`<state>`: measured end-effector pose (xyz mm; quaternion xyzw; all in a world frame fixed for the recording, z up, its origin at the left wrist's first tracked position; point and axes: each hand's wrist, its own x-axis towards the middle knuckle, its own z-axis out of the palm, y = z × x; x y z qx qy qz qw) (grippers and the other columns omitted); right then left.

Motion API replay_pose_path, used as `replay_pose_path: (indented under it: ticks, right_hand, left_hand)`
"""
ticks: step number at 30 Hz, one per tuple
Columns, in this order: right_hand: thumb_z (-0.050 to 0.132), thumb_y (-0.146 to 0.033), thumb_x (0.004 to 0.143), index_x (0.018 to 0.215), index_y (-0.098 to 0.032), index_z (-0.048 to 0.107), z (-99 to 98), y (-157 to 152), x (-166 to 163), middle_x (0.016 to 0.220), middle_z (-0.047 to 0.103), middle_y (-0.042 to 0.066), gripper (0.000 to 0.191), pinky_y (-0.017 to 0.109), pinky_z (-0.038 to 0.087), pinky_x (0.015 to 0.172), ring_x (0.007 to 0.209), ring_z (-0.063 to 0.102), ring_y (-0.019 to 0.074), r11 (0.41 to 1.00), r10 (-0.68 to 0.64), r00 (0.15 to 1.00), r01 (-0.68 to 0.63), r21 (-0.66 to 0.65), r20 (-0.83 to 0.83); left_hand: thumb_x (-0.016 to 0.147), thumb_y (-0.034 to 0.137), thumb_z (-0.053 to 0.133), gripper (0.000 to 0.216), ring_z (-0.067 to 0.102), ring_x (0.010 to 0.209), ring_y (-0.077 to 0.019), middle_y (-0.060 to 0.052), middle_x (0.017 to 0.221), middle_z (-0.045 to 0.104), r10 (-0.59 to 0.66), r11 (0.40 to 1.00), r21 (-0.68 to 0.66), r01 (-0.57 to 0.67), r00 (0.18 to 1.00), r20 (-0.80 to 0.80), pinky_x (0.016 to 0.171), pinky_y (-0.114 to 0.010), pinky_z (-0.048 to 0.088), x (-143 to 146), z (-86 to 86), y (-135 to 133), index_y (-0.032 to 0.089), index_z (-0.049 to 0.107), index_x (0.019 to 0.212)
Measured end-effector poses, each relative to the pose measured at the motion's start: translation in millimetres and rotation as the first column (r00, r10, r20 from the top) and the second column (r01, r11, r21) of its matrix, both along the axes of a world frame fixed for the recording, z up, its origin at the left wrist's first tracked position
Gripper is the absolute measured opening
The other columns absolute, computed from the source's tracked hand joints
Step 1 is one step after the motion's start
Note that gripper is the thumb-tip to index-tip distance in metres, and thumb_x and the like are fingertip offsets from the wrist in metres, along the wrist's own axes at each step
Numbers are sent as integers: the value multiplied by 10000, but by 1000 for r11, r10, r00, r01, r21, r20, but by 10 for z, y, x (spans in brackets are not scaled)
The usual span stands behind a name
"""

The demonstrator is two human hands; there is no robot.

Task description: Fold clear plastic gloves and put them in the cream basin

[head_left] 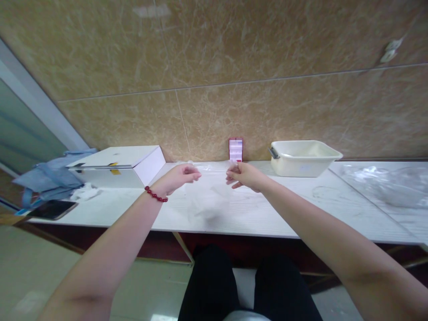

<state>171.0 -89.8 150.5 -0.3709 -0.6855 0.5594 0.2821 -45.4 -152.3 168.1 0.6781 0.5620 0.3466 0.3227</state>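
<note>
Clear plastic (207, 204) (blurred, perhaps a bag) hangs between the hands (180, 177) (246, 175), which pinch it.

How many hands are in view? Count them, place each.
2. The left hand, with a red bracelet at its wrist, is over the table between the white box and the right hand. The right hand appears just below the upright phone. No others show.

Bright, diffuse light washes the bench (323, 191), while the shelf space (242, 252) underneath sinks into shadow; pale glare sits on the glossy wall (214, 111) at upper left and the floor (143, 285) below. Clear plastic (209, 207) mid-frame is smeared by blur, and wide-angle distortion tilts the door frame (36, 94)
</note>
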Motion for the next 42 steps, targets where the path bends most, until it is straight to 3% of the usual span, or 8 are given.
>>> replay_pose_path:
  ticks: [4,9,16,20,26,29,36,42]
  right_hand:
    - [514,-234,749,714,-159,434,-24,-27,51,553,528,-13,115,197,469,407,565,568,113,999,-26,1000,26,44,14]
    - [492,-217,758,708,-160,427,-85,-65,132,632,550,6,100,176,455,414,646,576,122,1000,-24,999,23,-12,-43]
    - [471,-78,701,705,-163,424,-237,-113,163,656,508,-28,97,243,477,553,619,545,79,989,-95,979,72,-127,-180]
    - [466,14,585,678,-159,444,-371,-93,161,627,497,-44,198,192,426,545,586,505,63,980,-160,983,169,102,-96]
    - [523,-67,584,729,-173,504,-511,-47,277,627,512,-30,181,196,402,507,519,465,65,854,-345,932,264,448,109]
    - [548,-90,601,755,-177,509,-471,-76,346,691,519,-6,181,185,419,458,526,479,66,901,-305,945,245,357,120]
    - [547,-241,690,689,-165,447,-294,-242,374,778,457,21,125,276,514,534,704,469,103,988,-120,990,113,-104,-70]
    - [546,-179,683,704,-180,426,-373,-207,320,801,430,-5,122,337,507,647,759,453,93,974,-206,936,166,-157,-286]
  left_hand:
    - [709,359,496,221,534,610,-88,3,689,542,58,995,66,-75,971,234,571,-230,431,96,-101,54,148,444,749]
    - [765,377,402,210,366,359,-34,47,599,491,175,952,250,-178,984,38,339,-153,312,227,-127,26,184,439,838]
    - [784,411,360,255,467,420,-75,36,543,501,256,915,373,-153,935,-245,386,-166,352,355,-99,-129,191,466,857]
    - [799,389,347,249,490,445,-83,34,542,517,246,898,430,-91,915,-319,429,-176,365,457,-61,-221,197,475,892]
    - [800,378,353,243,511,475,-90,26,562,537,223,891,452,-48,912,-344,456,-181,379,567,11,-328,194,481,895]
    - [796,374,363,230,516,476,-85,26,584,546,226,891,450,-61,918,-324,456,-176,385,585,23,-351,197,488,873]
    - [777,412,383,264,519,469,-85,23,566,529,201,916,384,-120,963,-179,428,-170,397,598,-19,-295,193,499,868]
    - [761,445,389,302,453,409,-69,32,539,475,119,949,293,-118,993,15,350,-159,338,612,-35,-260,178,482,867]
